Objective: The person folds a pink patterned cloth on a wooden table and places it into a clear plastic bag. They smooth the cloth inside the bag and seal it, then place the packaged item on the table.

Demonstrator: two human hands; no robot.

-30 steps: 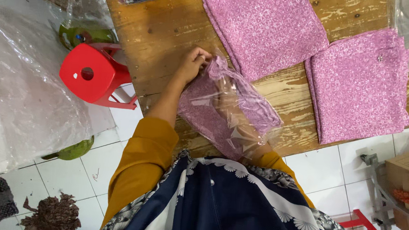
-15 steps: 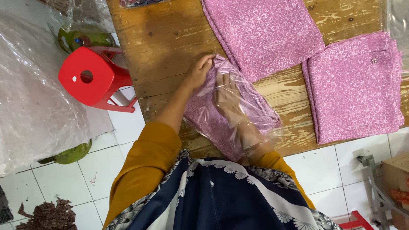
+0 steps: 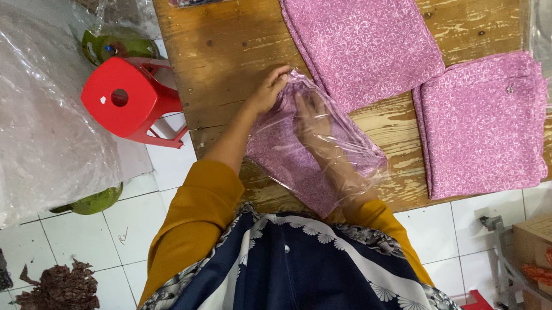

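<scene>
Since the earlier frame the right hand (image 3: 313, 116) has gone deeper into the bag (image 3: 327, 158), and the left hand (image 3: 268, 89) has moved a little toward 12 o'clock along the bag's mouth. Now the left hand pinches the plastic edge at the far corner, fingers closed on it, while the right hand lies flat inside, fingers spread on the cloth (image 3: 282, 155) and seen only through the film.

I judge the step in hand to be seating the folded cloth fully inside the bag. The next move probably calls for drawing the right hand out without dragging the cloth along, with the left hand keeping the mouth steady.

This bag lies on the tabletop (image 3: 231, 50) at its near edge, at 6 o'clock from the big pink fold (image 3: 360, 39). It is clear, thin and wrinkled, with bright reflections. Inside it, the cloth is pink-purple with a small pale pattern, and it looks soft and flat. At 3 o'clock from the bag lies a second fold (image 3: 482, 123), apart from it. A red stool (image 3: 126, 98) stands on the floor at 9 o'clock.
</scene>
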